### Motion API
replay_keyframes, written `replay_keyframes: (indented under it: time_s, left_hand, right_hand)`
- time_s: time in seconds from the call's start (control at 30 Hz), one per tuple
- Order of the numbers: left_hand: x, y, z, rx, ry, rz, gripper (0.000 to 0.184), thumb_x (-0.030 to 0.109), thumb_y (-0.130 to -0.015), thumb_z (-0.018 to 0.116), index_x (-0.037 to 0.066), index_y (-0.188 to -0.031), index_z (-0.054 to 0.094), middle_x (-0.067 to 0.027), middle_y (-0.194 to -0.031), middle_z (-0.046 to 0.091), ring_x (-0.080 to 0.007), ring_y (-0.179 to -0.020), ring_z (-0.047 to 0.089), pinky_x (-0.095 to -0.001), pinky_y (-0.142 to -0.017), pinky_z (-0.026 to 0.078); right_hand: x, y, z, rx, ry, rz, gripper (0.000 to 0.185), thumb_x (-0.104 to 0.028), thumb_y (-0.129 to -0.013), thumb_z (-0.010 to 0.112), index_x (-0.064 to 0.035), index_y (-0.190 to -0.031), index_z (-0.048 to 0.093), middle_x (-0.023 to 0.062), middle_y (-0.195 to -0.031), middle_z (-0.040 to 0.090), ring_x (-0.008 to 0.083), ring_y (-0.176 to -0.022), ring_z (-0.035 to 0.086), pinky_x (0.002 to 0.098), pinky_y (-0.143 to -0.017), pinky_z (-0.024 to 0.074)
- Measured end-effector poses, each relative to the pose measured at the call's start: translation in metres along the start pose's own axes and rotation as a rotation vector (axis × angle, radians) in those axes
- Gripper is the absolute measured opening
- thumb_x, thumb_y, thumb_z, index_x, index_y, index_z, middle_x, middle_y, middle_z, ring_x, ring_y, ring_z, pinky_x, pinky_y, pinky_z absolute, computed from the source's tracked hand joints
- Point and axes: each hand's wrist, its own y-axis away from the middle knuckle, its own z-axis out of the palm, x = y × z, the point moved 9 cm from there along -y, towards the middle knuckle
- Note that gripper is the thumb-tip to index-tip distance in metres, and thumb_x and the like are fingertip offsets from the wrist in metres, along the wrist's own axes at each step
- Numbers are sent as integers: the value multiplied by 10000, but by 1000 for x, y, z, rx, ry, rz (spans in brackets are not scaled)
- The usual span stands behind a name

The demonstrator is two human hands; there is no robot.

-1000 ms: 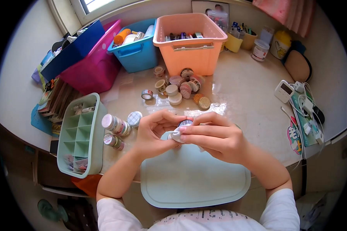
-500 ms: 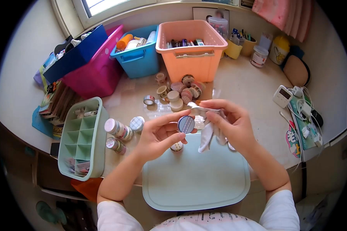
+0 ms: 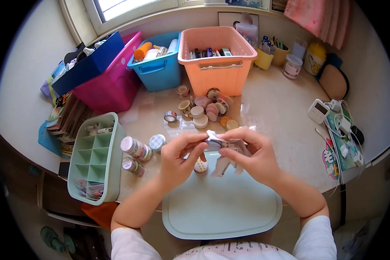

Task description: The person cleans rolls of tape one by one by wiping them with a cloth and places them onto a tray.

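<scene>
My left hand (image 3: 176,161) is closed on a round roll of washi tape (image 3: 213,146) with a bluish face, held tilted in front of me. A pale, crumpled cloth (image 3: 223,167) is pinched in my right hand (image 3: 259,157); part of it presses against the roll's upper edge and the rest hangs down. Below my hands lies a pale green lid (image 3: 221,212), with another small patterned tape roll (image 3: 200,167) near its far edge. Stacked tape rolls (image 3: 136,147) stand left of my left hand. More loose tape rolls (image 3: 212,111) are heaped beyond both hands.
A green divided box (image 3: 118,173) is at the left. Along the back are a magenta bin (image 3: 112,89), a blue bin (image 3: 160,73) and an orange bin (image 3: 216,80). On the right lie a white timer (image 3: 318,111) and tangled cables (image 3: 344,123).
The tape roll has tipped from facing me to nearly edge-on. My right hand has brought the cloth left and down against it. The view has shifted slightly.
</scene>
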Motion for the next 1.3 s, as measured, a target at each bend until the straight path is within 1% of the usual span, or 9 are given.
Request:
replay_keyframes:
  time_s: [0.1, 0.23, 0.3, 0.53, 0.6, 0.73, 0.77, 1.1, 1.3]
  left_hand:
    - [6, 3, 1, -16, -158, 66, 155, -74, -956, 639, -73, -1111, 631, -101, -956, 697, -104, -733, 652, -223, -609, 539]
    - [8, 4, 1, -17, -139, 78, 138, -76, -949, 648, -67, -1085, 632, -80, -940, 688, -99, -740, 650, -222, -614, 538]
    - [-2, 4, 1, -20, -123, -28, 168, -18, -900, 744, -58, -1050, 680, -86, -962, 726, -103, -869, 698, -248, -758, 588]
    - [13, 6, 1, -56, -327, 196, 154, -18, -876, 766, -30, -1002, 678, -92, -925, 722, -100, -750, 679, -241, -629, 554]
    - [22, 8, 9, -148, -468, 229, 200, -79, -855, 757, -75, -1026, 652, -118, -999, 699, -158, -886, 717, -273, -761, 599]
    - [0, 4, 12, -65, 107, -118, 274, -97, -847, 757, -48, -1062, 595, -124, -1054, 696, -197, -966, 726, -305, -841, 605]
    - [-5, 5, 13, -22, 169, -104, 185, -40, -879, 760, -40, -1024, 644, -103, -990, 721, -98, -839, 702, -206, -590, 535]
    - [30, 4, 12, -129, -421, 339, 242, -65, -795, 789, 3, -1016, 715, -51, -878, 659, -93, -680, 607, -225, -556, 478]
    - [-1, 3, 10, -22, -15, 17, 276, -8, -822, 823, 2, -1059, 681, -51, -925, 680, -72, -698, 601, -214, -573, 470]
  right_hand:
    - [15, 5, 2, 5, -39, 75, 288, -11, -859, 784, -22, -1140, 723, 74, -1072, 720, 123, -951, 694, 252, -806, 564]
    - [-11, 7, -3, 101, 165, -256, 255, 25, -829, 788, -40, -1073, 756, 99, -1044, 740, 149, -891, 719, 252, -744, 580]
    - [-22, 8, -4, 122, 269, -402, 240, 44, -818, 783, -45, -1041, 767, 97, -1047, 743, 172, -866, 731, 271, -723, 598]
    - [-37, 10, 6, 37, 401, -546, 239, 39, -807, 792, -42, -1031, 770, 101, -1036, 744, 192, -882, 736, 294, -740, 612]
    - [-34, 9, 6, 0, 378, -502, 239, 38, -812, 793, -39, -1038, 771, 100, -1016, 745, 185, -892, 734, 287, -741, 609]
    - [-19, 7, -6, 80, 193, -314, 243, 40, -820, 793, -40, -1048, 771, 92, -995, 743, 173, -898, 732, 275, -741, 603]
    - [-19, 7, -7, 100, 148, -305, 243, 41, -822, 792, -41, -1049, 771, 86, -989, 742, 167, -902, 729, 269, -739, 600]
    - [-50, 22, 16, -16, 623, -656, 249, 64, -764, 805, -31, -992, 774, 93, -991, 753, 232, -934, 732, 325, -803, 611]
    - [-33, 10, -8, 98, 202, -439, 248, 67, -788, 799, -46, -1008, 776, 86, -966, 744, 173, -871, 739, 269, -725, 618]
